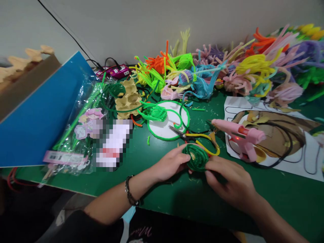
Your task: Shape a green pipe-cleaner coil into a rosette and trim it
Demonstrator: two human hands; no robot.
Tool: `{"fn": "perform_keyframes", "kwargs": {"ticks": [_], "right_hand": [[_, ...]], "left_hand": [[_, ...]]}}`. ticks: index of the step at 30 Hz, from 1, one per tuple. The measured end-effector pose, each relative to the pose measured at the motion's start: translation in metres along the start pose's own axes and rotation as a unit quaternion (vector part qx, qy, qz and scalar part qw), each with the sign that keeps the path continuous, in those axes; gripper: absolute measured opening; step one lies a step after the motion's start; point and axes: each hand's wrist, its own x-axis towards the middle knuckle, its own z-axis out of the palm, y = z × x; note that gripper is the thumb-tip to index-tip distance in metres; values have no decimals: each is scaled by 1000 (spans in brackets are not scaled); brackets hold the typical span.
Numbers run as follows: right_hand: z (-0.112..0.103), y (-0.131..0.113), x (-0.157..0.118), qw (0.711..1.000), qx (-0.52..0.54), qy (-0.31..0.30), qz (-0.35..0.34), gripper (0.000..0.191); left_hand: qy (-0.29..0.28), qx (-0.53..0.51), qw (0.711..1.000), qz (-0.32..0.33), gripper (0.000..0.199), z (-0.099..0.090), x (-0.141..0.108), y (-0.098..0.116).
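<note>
**Green coil pinched between both my hands**

The green coil (pixel 196 157) sits between my hands, just above the tabletop (pixel 177 199). My left hand (pixel 170 164) grips its left edge, my right hand (pixel 227 180) closes on its lower right. It is round, with no long axis; its flat face tilts up toward me. Scissors (pixel 196 137) lie just beyond it.

Around the scissors (pixel 196 138): one glue gun (pixel 239 135), one white disc (pixel 164 126), one green coil (pixel 196 157), two hands.
</note>
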Motion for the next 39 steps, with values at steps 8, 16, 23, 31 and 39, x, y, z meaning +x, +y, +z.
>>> {"fn": "perform_keyframes", "kwargs": {"ticks": [8,16,23,31,39], "right_hand": [[3,0,0,999,-27,27,-15,14],[0,-1,6,999,-21,23,-9,15],[-1,0,6,999,-33,13,11,14],[1,7,4,996,-74,54,25,11],[4,13,3,993,-89,69,31,12]], "left_hand": [[1,-2,1000,7,40,1,2,0],[-5,12,1000,22,43,2,4,1],[22,-19,1000,-1,28,4,9,-1],[10,-62,998,4,8,8,10,-1],[9,-34,999,28,10,9,12,-1]]}}
